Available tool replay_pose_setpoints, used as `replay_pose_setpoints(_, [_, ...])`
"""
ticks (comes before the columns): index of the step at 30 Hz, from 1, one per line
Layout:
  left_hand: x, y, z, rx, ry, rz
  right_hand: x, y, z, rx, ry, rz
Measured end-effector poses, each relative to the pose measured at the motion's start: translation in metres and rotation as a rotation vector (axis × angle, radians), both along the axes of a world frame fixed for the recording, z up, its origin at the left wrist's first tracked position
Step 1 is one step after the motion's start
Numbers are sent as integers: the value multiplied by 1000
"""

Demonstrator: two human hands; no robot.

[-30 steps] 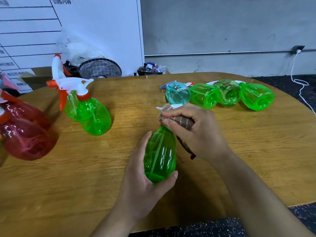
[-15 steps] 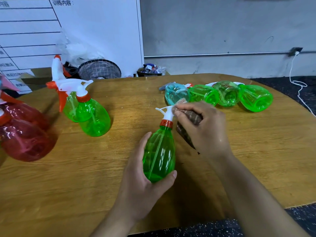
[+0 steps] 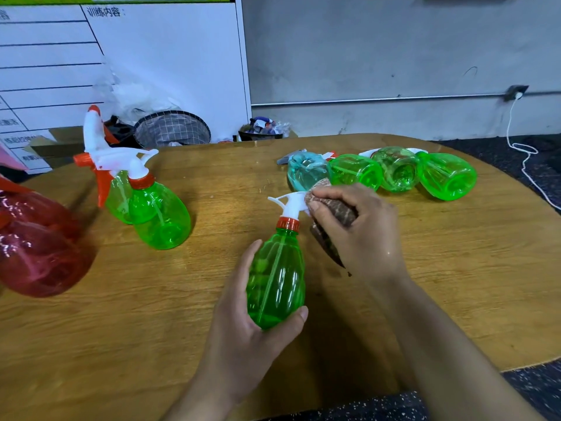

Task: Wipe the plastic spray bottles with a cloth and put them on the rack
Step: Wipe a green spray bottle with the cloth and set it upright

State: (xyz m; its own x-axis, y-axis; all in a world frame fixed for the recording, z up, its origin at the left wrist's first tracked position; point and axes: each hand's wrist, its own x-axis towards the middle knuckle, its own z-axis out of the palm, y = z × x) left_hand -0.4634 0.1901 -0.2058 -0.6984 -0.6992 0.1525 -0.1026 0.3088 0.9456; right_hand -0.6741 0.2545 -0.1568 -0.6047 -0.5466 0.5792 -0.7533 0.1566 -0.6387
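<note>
My left hand [image 3: 243,338] grips the base of the green bottle [image 3: 276,281], which lies on the worktop [image 3: 455,284], long axis running near to far, nozzle at the far end. My right hand [image 3: 361,235] pinches the cloth [image 3: 337,208] against the white trigger head [image 3: 291,203], so it is the nearer hand for wiping. No rack in view.

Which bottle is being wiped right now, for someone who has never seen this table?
On the wooden table, look near the front edge, between the two hands. The green bottle stands there, gripped by the left hand; unlike every other bottle, it is being held.
</note>
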Motion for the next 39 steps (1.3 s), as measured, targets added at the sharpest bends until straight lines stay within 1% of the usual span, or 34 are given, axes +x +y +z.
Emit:
replay_pose_setpoints(3, [-2, 0, 3, 61, 33, 11, 2, 2, 2, 80, -4, 85])
replay_pose_setpoints(6, [-2, -1, 3, 86, 45, 10, -4, 7, 8, 216, -86, 192])
replay_pose_setpoints(8, [-2, -2, 4, 101, 50, 5, -7, 10, 13, 263, -124, 228])
replay_pose_setpoints(9, [-2, -1, 4, 102, 48, 1, -7, 11, 13, 237, -121, 217])
replay_pose_setpoints(12, [-1, -1, 3, 62, 28, -14, 1, 6, 8, 35, -33, 83])
replay_pose_setpoints(14, [-2, 0, 4, 64, 24, -10, 3, 2, 3, 0, -29, 54])
replay_pose_setpoints(15, [-2, 0, 4, 77, 32, -7, 2, 2, 3, 31, -47, 68])
replay_pose_setpoints(18, [-4, 1, 6, 121, 55, 7, -7, 6, 9, 214, -129, 170])
replay_pose_setpoints(20, [-4, 1, 6, 121, 58, 9, -16, 10, 13, 281, -223, 256])
replay_pose_setpoints(21, [-3, 0, 5, 114, 59, 9, -18, 11, 15, 247, -286, 279])
replay_pose_setpoints(22, [-3, 0, 4, 106, 61, 9, -20, 11, 15, 157, -334, 269])
replay_pose_setpoints(24, [-1, -1, 4, 106, 68, 4, -19, 11, 16, -90, -389, 193])
replay_pose_setpoints(25, [-1, 0, 5, 107, 69, -3, -18, 10, 17, -177, -419, 174])
replay_pose_setpoints(26, [-1, 0, 5, 101, 67, -12, -17, 8, 17, -215, -443, 169])
replay_pose_setpoints(28, [0, 0, 4, 70, 54, -22, -15, 5, 13, -164, -418, 148])
replay_pose_setpoints(30, [1, -2, 3, 55, 46, -21, -15, 4, 7, -77, -314, 71])
replay_pose_setpoints(32, [1, -2, 4, 70, 50, -19, -14, 5, 5, -69, -213, -28])
replay_pose_setpoints(33, [1, -2, 4, 73, 51, -21, -14, 5, 5, -84, -186, -45])
replay_pose_setpoints(36, [1, -2, 3, 44, 49, -27, -9, 5, 9, -99, -159, 22])
replay_pose_setpoints(39, [0, -2, 3, 52, 53, -17, -10, 3, 5, -65, -155, -23])
